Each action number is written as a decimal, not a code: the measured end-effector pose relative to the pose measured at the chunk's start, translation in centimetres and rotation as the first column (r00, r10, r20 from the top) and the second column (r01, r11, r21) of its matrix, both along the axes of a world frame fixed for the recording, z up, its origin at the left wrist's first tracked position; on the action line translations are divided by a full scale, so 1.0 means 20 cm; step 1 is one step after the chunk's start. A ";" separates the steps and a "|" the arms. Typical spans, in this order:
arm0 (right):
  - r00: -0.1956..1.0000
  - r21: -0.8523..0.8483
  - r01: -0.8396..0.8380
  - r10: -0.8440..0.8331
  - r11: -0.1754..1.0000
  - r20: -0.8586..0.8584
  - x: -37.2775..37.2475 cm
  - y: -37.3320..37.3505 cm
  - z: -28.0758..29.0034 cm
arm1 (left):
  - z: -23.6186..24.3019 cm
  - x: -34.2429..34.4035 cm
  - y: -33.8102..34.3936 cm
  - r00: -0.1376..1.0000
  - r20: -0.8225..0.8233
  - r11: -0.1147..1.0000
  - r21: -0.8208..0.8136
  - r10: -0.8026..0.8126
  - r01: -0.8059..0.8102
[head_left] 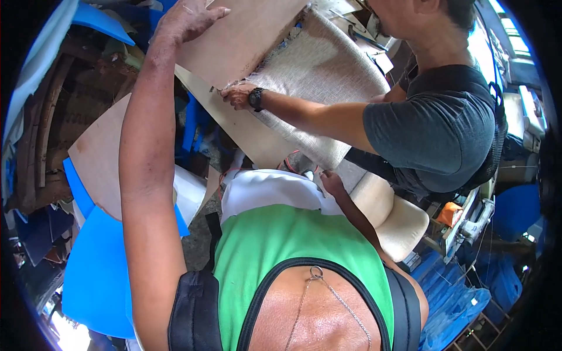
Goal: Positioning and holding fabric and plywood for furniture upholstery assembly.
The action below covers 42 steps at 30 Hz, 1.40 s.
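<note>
My left hand (pixel 190 20) is raised at the top, its fingers gripping a pale plywood board (pixel 213 50). My right hand (pixel 332 182) is low beside my white waist cloth (pixel 269 190), fingers curled; what they hold, if anything, is too small to tell. A co-worker's hand (pixel 237 95) reaches under the board's lower edge onto grey woven fabric (pixel 322 70), which has a frayed border along the board. A second pale panel (pixel 246 134) lies beneath the fabric and board.
The co-worker (pixel 427 123) in a dark T-shirt leans in from the right. At left are a curved plywood piece (pixel 96 152), blue foam sheets (pixel 88 281) and brown wooden frames (pixel 58 117). At right are cream cushions (pixel 398 228), a sewing machine (pixel 474 225) and crumpled blue plastic (pixel 445 292).
</note>
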State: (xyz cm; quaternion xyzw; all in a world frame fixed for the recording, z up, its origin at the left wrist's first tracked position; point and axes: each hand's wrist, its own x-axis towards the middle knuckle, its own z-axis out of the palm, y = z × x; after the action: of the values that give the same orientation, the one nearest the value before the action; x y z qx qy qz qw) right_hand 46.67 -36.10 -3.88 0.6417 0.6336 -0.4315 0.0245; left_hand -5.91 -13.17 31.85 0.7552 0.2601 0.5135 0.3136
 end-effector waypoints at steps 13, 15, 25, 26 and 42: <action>0.990 0.013 0.098 -0.096 0.995 -0.105 0.05 -0.03 -0.10 | 0.20 0.13 -0.03 0.611 -0.670 0.511 -0.381 0.421 -0.770; 0.988 0.050 0.106 -0.099 0.993 -0.119 0.05 -0.03 -0.11 | 0.21 0.13 -0.02 0.581 -0.692 0.496 -0.357 0.428 -0.791; 0.990 0.199 -0.013 -0.016 0.980 0.142 -0.06 0.05 0.15 | 0.22 0.12 -0.04 0.475 -0.764 0.633 -0.115 0.437 -0.766; 0.990 0.176 -0.023 -0.002 0.984 0.142 -0.08 0.07 0.18 | 0.22 0.12 -0.04 0.464 -0.820 0.550 -0.229 0.335 -0.803; 0.944 0.496 -0.282 0.329 0.821 -0.008 -0.65 0.52 0.41 | 0.14 0.00 -0.17 0.667 -0.544 0.801 0.016 0.510 -0.599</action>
State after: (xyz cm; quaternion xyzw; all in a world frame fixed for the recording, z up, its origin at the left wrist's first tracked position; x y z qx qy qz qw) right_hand 33.75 -25.77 4.25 0.4959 0.8168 -0.2775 -0.0990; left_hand -5.99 -16.49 34.65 0.7211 0.5940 0.3358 0.1199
